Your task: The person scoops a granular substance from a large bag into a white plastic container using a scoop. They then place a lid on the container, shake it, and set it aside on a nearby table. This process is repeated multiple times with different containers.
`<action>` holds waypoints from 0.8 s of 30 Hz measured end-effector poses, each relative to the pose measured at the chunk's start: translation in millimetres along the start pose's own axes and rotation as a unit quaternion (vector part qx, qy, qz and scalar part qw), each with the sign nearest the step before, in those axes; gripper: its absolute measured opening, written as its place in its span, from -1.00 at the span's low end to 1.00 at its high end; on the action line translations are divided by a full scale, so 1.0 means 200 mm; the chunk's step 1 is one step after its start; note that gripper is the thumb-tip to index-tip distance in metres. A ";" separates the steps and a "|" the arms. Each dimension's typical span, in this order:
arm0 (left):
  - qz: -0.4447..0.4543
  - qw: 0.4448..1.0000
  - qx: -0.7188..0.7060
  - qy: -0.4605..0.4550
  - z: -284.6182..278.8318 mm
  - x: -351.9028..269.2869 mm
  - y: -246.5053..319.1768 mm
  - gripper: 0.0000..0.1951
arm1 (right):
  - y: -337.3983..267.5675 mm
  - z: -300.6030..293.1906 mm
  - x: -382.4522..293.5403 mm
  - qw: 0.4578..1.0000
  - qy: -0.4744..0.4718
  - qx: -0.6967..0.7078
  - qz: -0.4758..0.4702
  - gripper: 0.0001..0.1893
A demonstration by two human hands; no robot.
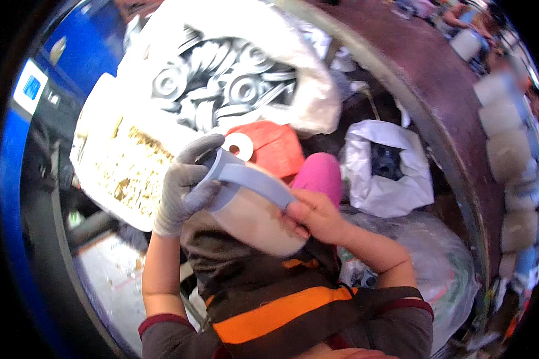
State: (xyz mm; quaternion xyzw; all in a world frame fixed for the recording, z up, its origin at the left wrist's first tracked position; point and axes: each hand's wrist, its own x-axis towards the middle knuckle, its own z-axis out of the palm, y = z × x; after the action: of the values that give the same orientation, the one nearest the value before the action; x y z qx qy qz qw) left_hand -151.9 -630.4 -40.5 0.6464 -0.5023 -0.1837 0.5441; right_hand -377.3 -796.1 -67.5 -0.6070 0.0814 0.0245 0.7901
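Observation:
A translucent plastic jug point(251, 215) with a grey-blue rim and handle point(256, 181) lies tilted across my lap. My left hand point(184, 188), in a grey-white knitted glove, grips the jug at its rim end. My bare right hand point(312, 215) holds it near the lower end of the handle. Just beyond the jug, a white ring point(239, 147) rests on red-orange material point(276, 146). A large white sack point(316, 89) ahead of me holds many grey round plastic parts point(244, 89).
Pale small pieces point(134, 179) fill a white bag at left. A smaller white sack point(364, 188) with dark parts stands at right, near a curved-looking table edge point(431, 121). Clear plastic wrapping point(431, 251) lies below it. Blue machinery point(85, 49) is at far left; people are in the upper right.

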 end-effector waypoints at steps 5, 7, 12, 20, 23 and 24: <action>0.002 0.972 -0.082 0.222 0.07 0.14 -0.17 -0.77 | -0.18 -0.06 -0.20 0.893 0.343 -0.023 -0.292 -0.52; -0.037 0.978 -0.072 0.193 0.10 0.10 -0.28 -0.80 | -0.27 -0.18 -0.22 0.777 0.455 -0.124 -0.417 -0.49; -0.202 0.975 -0.087 0.028 0.30 -0.04 -0.36 -0.81 | -0.64 -0.60 -0.25 0.524 0.609 -0.272 -0.530 -0.52; -0.283 0.945 -0.148 0.073 0.27 -0.16 -0.46 -0.81 | -0.52 -1.05 -0.20 0.580 0.672 -0.287 -0.360 -0.56; -0.245 0.959 -0.120 0.083 0.25 -0.19 -0.46 -0.79 | -0.21 -0.85 -0.02 0.696 0.556 -0.295 -0.344 -0.67; -0.243 0.960 -0.114 0.084 0.25 -0.20 -0.47 -0.79 | -0.11 -0.76 0.05 0.721 0.525 -0.311 -0.329 -0.73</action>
State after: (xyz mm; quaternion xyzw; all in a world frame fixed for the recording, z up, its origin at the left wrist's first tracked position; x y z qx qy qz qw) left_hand -165.2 -631.8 -152.3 0.6957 -0.2580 -0.3112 0.5937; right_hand -378.9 -948.8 -86.9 -0.7230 0.2663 -0.5355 0.3458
